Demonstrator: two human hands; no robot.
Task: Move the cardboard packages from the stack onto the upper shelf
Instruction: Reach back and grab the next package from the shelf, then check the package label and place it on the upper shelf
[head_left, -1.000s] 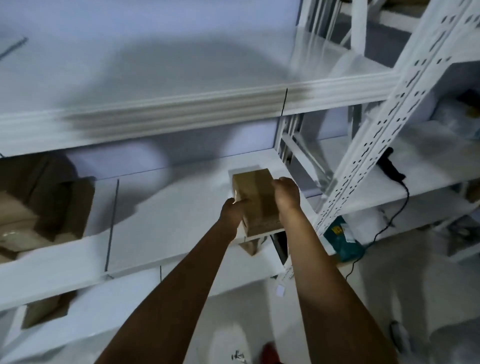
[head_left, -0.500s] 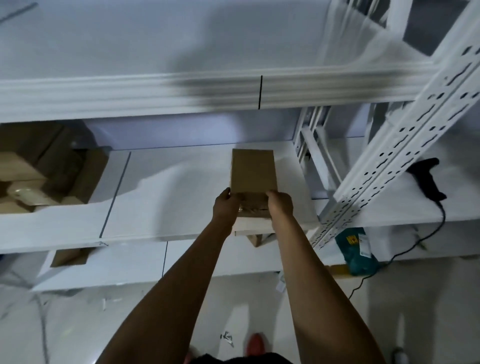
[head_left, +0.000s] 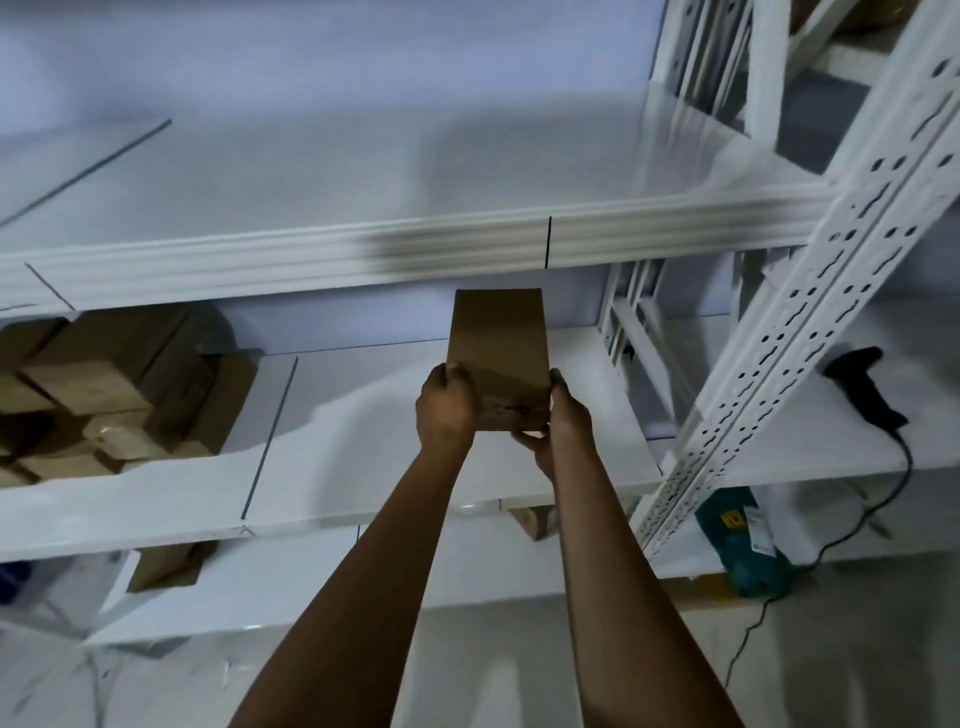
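While both hands grip its near end, the cardboard package (head_left: 497, 348) hangs in the air w/ its long axis pointing away from the person, far end just under the front lip of the upper shelf (head_left: 322, 254). Left hand (head_left: 445, 405) fingers clamp the left edge; right hand (head_left: 558, 415) clamps right edge and bottom corner. Pkg sits beyond the fingertips, so prob. needs lifting over the lip, then a push fwd. Stack (head_left: 104, 384) is well apart, left.
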